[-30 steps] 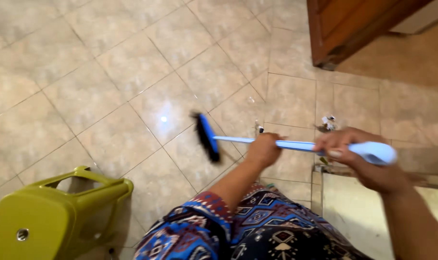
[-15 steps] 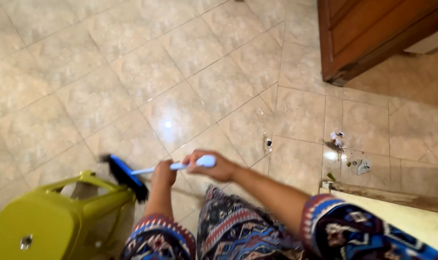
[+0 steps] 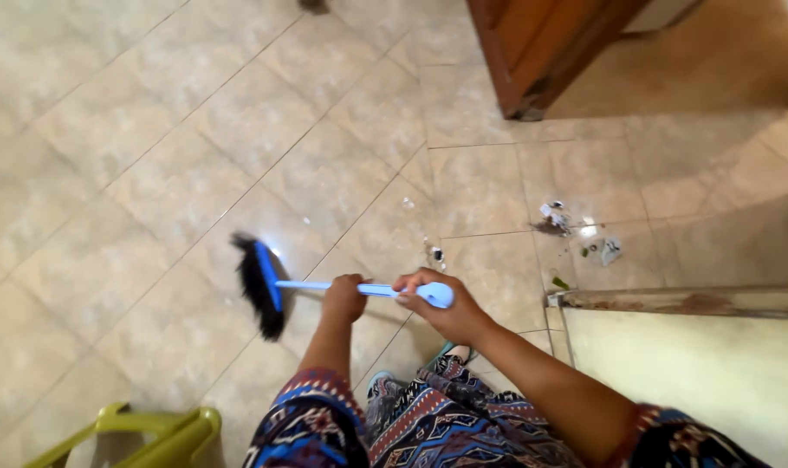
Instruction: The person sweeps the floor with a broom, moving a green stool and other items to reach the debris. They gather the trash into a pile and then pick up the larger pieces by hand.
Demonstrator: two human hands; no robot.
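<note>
While gripped, bristly broom (image 3: 264, 286) blurs.

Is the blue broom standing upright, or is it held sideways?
Sideways. The blue broom has its handle nearly level, gripped by the left hand and right hand, with the black bristles over the tiled floor.

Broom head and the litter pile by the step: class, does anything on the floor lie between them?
Only a small dark scrap lies on the tiles between the broom head and the litter pile. Both the left hand and right hand grip the blue handle.
</note>
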